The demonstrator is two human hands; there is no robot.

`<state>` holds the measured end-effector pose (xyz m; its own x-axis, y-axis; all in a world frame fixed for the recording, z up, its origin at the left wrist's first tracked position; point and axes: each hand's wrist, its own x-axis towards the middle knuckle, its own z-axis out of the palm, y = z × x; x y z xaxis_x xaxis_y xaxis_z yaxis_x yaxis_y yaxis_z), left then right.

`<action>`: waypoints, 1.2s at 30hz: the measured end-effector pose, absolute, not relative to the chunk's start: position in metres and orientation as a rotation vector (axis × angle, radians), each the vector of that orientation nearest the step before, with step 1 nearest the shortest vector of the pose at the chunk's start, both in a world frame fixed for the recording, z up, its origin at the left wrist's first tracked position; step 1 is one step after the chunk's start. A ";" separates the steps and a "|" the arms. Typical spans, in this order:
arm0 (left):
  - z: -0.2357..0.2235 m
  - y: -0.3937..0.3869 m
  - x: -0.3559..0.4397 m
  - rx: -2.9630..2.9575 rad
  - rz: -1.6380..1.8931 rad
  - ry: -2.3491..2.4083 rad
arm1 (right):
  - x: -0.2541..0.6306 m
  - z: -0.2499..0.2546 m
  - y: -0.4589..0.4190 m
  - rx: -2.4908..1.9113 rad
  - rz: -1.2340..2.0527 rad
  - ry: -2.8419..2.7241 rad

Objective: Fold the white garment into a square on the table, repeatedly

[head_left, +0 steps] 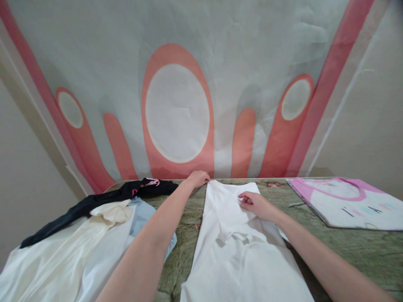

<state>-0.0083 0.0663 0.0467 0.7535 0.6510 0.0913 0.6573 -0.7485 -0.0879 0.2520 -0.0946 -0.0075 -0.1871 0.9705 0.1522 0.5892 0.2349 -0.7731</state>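
A white garment (233, 260) lies lengthwise on the table in front of me, its far part narrow and folded in, with loose creases across the middle. My left hand (199, 179) is at its far left corner, fingertips pinched on the edge. My right hand (256, 205) is over the far right part, its fingers curled together against the cloth. The fingertips seem to grip a bit of the fabric, though the exact hold is hard to make out.
On the left lies a loose pile of clothes: a black garment (110, 195), a cream one (85, 237) and a light blue one (143, 216). A folded pink-and-white T-shirt (355, 203) rests on the right of the wood-patterned table (362, 256). Behind stands a patterned backdrop (178, 113).
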 end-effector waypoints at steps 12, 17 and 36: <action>0.051 0.059 -0.002 -2.784 -0.027 -1.073 | 0.252 -0.006 -0.094 -1.444 0.772 -1.872; 0.052 0.056 -0.005 -2.777 -0.030 -1.071 | 0.253 -0.008 -0.093 -1.427 0.793 -1.854; 0.046 0.053 -0.010 -2.791 -0.093 -1.106 | 0.254 -0.011 -0.091 -1.434 0.788 -1.856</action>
